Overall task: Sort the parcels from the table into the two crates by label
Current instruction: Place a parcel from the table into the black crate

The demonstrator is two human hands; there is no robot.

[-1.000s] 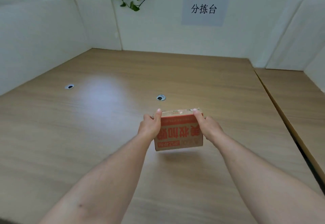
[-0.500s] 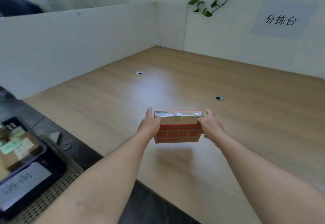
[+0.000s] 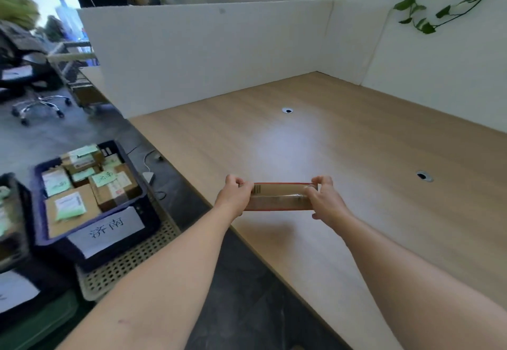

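I hold a brown cardboard parcel point(image 3: 278, 197) with red edges and a barcode just above the near left edge of the wooden table point(image 3: 356, 157). My left hand point(image 3: 233, 197) grips its left end and my right hand point(image 3: 325, 201) grips its right end. To the left, on the floor side, stands a dark blue crate point(image 3: 148, 212) holding several parcels with green and white labels; a white paper sign with Chinese characters hangs on its front. A second dark crate point(image 3: 16, 212) shows only partly at the left edge.
The blue crate sits on a beige perforated crate point(image 3: 129, 262). White partition walls point(image 3: 219, 53) close the table's far sides. Two cable holes point(image 3: 287, 110) are in the tabletop. An office chair point(image 3: 24, 80) stands at the far left, and cables lie on the dark floor.
My view has swung left, bringing the crates into sight. The parcel has tilted so its narrow side faces me and has moved toward the table's left edge, still held by both hands.
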